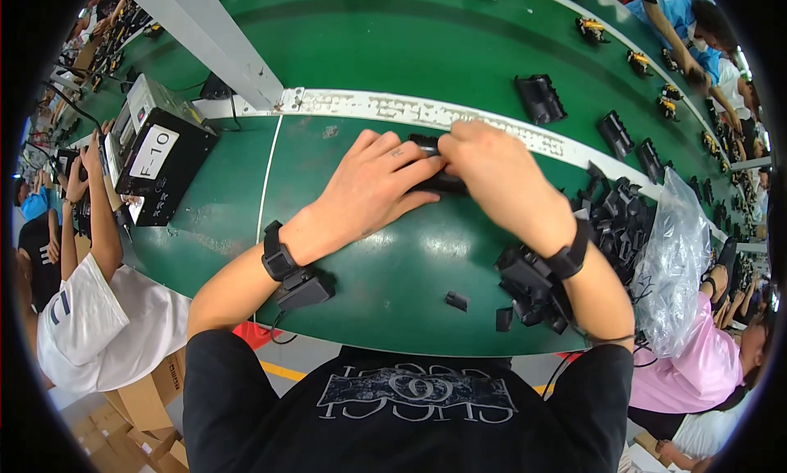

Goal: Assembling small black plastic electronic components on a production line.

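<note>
Fingers (426, 155) of both hands closed narrowly on a small black plastic part (443, 183), held just above the green table (393, 268) near its far edge, the left hand (373, 186) steadying while the right hand (492, 174) pressed; loose black parts (615, 219) lay heaped toward the right edge.

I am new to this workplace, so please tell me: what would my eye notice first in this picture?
First, the left hand and right hand meet at the centre, both gripping a small black plastic part above the green table. A heap of similar black parts lies to the right beside a clear plastic bag.
</note>
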### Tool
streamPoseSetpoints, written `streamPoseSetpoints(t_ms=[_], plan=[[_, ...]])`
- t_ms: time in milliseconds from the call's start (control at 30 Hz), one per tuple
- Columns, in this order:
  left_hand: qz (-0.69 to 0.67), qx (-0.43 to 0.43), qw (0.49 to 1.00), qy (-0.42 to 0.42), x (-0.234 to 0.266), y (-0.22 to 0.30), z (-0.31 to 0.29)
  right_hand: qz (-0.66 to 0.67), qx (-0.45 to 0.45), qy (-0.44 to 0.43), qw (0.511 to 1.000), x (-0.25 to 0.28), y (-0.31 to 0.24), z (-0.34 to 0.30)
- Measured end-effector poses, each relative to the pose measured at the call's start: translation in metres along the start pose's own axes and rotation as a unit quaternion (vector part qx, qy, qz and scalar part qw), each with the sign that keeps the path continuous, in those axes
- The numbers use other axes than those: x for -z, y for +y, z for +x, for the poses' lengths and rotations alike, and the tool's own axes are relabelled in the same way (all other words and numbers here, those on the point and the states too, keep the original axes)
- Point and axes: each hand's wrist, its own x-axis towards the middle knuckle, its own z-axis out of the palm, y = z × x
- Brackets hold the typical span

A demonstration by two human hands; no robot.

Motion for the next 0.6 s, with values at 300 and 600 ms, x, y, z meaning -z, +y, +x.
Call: streamPoseSetpoints(t_ms=[300,600], plan=[[0.086,-0.018,0.996,-0.001,-0.006,0.008,-0.003,-0.059,-0.017,0.037,0.997,-0.002,0.001,-0.013],[0.063,-0.045,0.997,0.026,-0.003,0.001,0.002,-0.036,-0.015,0.012,0.999,0.0,0.001,-0.002]])
